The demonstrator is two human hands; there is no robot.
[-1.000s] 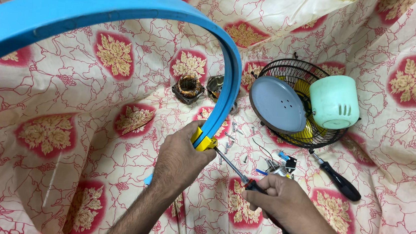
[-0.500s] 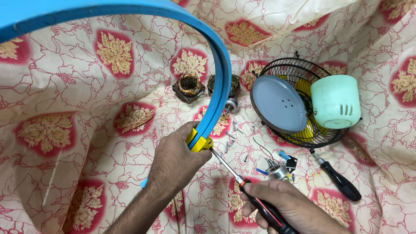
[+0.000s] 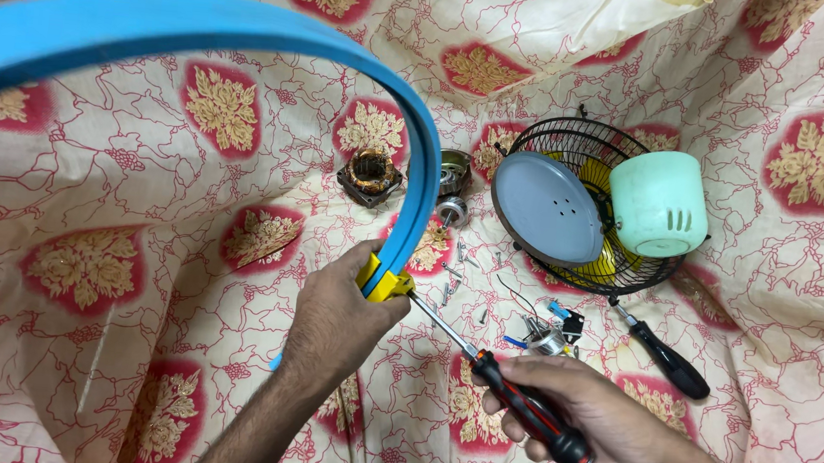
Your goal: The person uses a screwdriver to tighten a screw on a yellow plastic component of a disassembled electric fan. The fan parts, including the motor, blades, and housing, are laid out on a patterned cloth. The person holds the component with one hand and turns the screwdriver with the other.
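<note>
I am looking down over a cream cloth (image 3: 103, 354) patterned with red patches and gold flowers, and I am reading it from the left. A big blue plastic ring (image 3: 250, 34) is sweeping across the upper left of my view and curving down toward the middle, where it is ending in a yellow clip (image 3: 386, 284). My left hand (image 3: 337, 319) is wrapping around the ring at that clip, fingers closed tight on the rim and holding it up off the cloth.

Just right of the clip, the metal tip of a screwdriver (image 3: 507, 394) is meeting the yellow piece. My right hand (image 3: 594, 426) is gripping its red and black handle, fingers curled fully around it, with the shaft slanting up and left toward the clip.

Behind the ring, on the cloth, a small motor winding with copper coils (image 3: 370, 175) is sitting, and just past the ring a round metal motor part (image 3: 451, 210) is lying near it. A few loose screws (image 3: 455, 270) are scattered between these and the hands. A small cluster of wired parts (image 3: 547, 333) is lying just above my right hand.

Further right, a black wire fan guard (image 3: 579, 142) is holding a pale grey round disc (image 3: 546, 209) and a mint-green motor cover (image 3: 658, 203), with yellow blades showing beneath. A second screwdriver with a black handle (image 3: 669, 361) is lying just below the guard.
</note>
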